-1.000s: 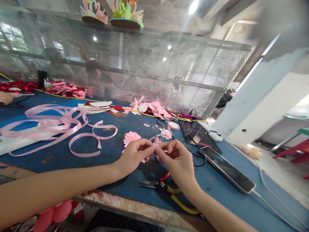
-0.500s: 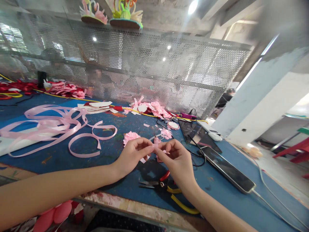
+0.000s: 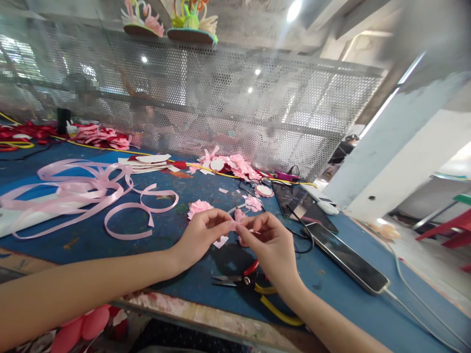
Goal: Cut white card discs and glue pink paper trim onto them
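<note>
A pointed red-and-yellow-handled tool (image 3: pixel 247 281) is laid at lower centre. Mid-frame, above the blue table (image 3: pixel 342 299), a small pink piece (image 3: pixel 234 225) is pinched by the left hand (image 3: pixel 202 235) and right hand (image 3: pixel 271 240). Pink ribbon (image 3: pixel 110 197) is strewn at left; beyond, pink petals (image 3: pixel 241 165) are heaped.

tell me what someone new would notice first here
Probably the hands, mid-view: the left hand and right hand pinch a small pink piece between them over the blue table. Next, likely the loops of pink ribbon on the table's left side, and the cutters with red and yellow on their handles, just below the hands.
</note>
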